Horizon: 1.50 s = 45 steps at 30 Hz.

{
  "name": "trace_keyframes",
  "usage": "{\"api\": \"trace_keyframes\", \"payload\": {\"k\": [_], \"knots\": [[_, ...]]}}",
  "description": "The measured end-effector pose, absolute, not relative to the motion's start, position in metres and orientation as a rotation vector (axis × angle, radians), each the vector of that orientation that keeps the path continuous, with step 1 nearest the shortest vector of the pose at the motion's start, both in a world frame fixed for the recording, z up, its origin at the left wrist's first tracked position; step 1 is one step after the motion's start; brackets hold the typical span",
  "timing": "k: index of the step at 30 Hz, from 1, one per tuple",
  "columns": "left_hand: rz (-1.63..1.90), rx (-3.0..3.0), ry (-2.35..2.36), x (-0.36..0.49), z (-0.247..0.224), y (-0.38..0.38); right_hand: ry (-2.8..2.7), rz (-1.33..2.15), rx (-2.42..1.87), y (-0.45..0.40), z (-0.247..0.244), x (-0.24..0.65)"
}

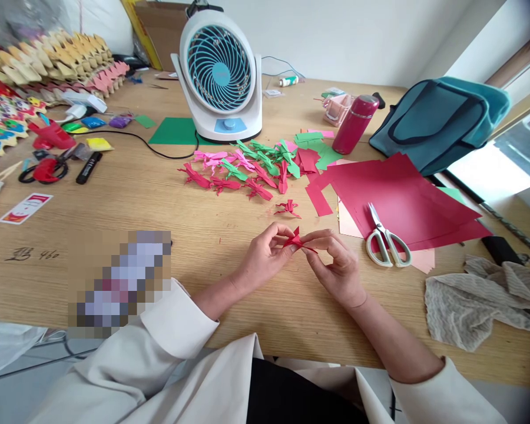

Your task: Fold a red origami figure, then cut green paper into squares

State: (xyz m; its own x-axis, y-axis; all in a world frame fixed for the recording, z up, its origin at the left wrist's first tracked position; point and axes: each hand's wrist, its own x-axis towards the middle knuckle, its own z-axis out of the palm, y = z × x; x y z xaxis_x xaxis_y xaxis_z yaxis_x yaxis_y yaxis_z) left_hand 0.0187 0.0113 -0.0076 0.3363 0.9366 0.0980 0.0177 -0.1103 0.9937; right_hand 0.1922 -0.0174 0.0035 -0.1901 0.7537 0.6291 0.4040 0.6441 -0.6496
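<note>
A small red folded paper piece [295,239] is pinched between both my hands above the table's near middle. My left hand [268,250] grips its left side between thumb and fingers. On the other side, the fingertips of my right hand [335,262] close on its right edge. Just beyond my hands lies a finished-looking red origami figure [288,207] with thin legs. Farther back sits a cluster of similar folded paper figures [256,168] in red, pink and green. White-handled scissors [384,238] rest slightly spread on red paper sheets [406,197] to the right.
A white fan [221,70] stands at the back, beside a green sheet [172,131]. To the right are a red thermos [355,125], a teal bag [441,123] and a crumpled cloth [463,300]. Black-handled scissors [44,171] and a black marker [89,168] lie left.
</note>
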Motion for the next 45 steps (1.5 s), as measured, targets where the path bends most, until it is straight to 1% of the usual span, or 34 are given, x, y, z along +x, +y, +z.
{"api": "trace_keyframes", "payload": {"k": [18,30,35,41,45], "knots": [[0.955,1.413,0.995,0.0188,-0.0003,0.0066,-1.904,0.375,-0.897,-0.0185,-0.0001,0.1930],[0.948,1.280,0.997,0.0186,-0.0082,0.0057,-1.980,0.279,-0.874,-0.0191,0.0001,0.1926],[0.994,1.337,1.027,0.0178,-0.0036,0.0049,-2.018,0.247,-0.871,-0.0193,0.0012,0.1920],[1.007,1.364,1.009,0.0166,-0.0057,0.0058,-2.052,0.095,-0.912,-0.0186,0.0021,0.1921],[0.991,1.343,0.994,0.0161,-0.0056,0.0065,-2.078,0.098,-0.915,-0.0193,0.0030,0.1926]]}}
